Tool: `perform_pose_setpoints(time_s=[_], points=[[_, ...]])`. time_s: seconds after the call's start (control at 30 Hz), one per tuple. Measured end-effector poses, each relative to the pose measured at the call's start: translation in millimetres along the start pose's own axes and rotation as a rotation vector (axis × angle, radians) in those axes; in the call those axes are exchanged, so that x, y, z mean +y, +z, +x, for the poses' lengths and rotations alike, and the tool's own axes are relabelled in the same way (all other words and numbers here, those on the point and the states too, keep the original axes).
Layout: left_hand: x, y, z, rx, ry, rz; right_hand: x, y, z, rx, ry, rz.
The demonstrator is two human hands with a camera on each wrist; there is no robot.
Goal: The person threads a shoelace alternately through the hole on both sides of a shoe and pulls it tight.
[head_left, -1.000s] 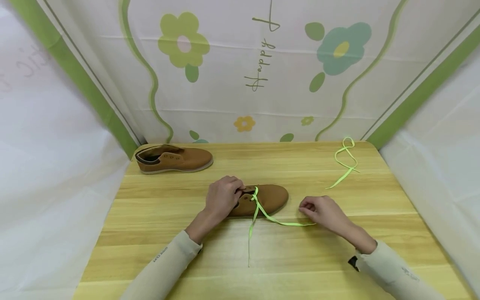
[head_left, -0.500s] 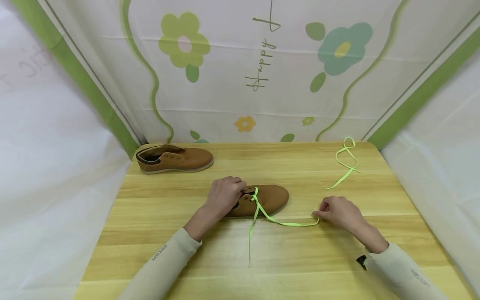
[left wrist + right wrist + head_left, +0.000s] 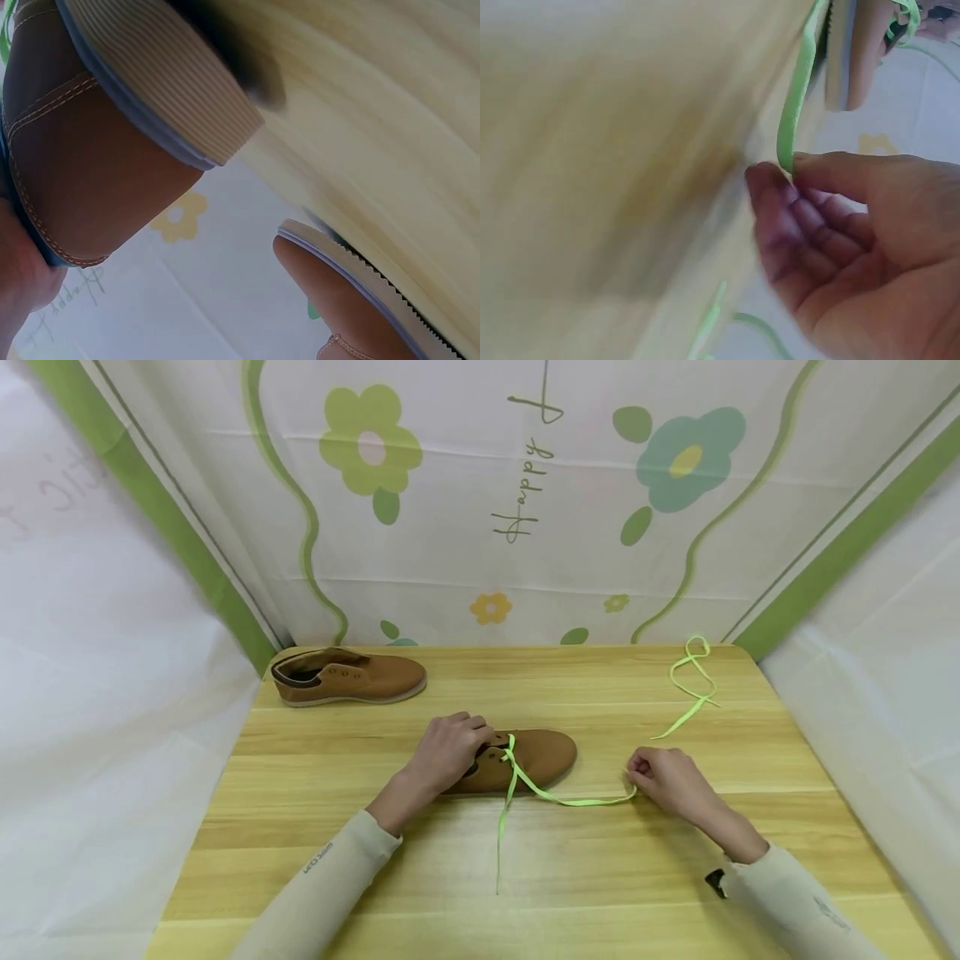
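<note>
A brown shoe (image 3: 547, 756) lies on the table with its toe to the right. My left hand (image 3: 446, 752) grips it at the opening, fingers curled over the far edge near the eyelets; the heel is hidden under that hand. The left wrist view shows the shoe's heel side (image 3: 90, 150) large, with part of the hand (image 3: 22, 266) at the collar. A bright green shoelace (image 3: 581, 802) runs through the front eyelets, one end hanging toward me. Thumb and fingertips of my right hand (image 3: 667, 779) pinch the other end, right of the toe; the lace (image 3: 799, 97) stretches back to the shoe.
A second brown shoe (image 3: 360, 681), without a lace, stands at the table's back left. Another green shoelace (image 3: 693, 681) lies loosely looped at the back right. A printed white curtain (image 3: 450, 527) rises behind the wooden table (image 3: 600, 877).
My right hand has moved right and now pinches the lace end, lifting it, then shifted slightly away from me. The left hand stays on the shoe, nearly still.
</note>
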State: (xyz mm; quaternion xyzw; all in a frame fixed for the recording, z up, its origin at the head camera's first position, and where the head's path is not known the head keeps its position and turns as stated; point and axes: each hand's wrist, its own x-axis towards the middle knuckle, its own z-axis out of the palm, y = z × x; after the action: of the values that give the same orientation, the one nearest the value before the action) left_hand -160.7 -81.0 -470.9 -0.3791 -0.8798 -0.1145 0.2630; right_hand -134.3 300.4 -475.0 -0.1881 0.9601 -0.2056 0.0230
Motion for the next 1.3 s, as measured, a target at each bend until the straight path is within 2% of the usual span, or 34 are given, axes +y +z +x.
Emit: perform_pose_setpoints(time_s=[0.2, 0.47, 0.93, 1.3], points=[[-0.8, -0.1, -1.3, 0.0, -0.015, -0.027, -17, -8, 21, 0.121, -0.142, 0.035], [-1.8, 2.5, 0.2, 0.007, -0.017, -0.029, -51, -14, 52, 0.212, -0.344, 0.068], [-0.6, 3.4, -1.8, 0.01, -0.039, -0.032, -91, -4, 97, 0.222, -0.496, 0.086], [-0.6, 3.4, -1.3, 0.008, -0.036, -0.017, -120, 9, 112, 0.186, -0.563, 0.035]])
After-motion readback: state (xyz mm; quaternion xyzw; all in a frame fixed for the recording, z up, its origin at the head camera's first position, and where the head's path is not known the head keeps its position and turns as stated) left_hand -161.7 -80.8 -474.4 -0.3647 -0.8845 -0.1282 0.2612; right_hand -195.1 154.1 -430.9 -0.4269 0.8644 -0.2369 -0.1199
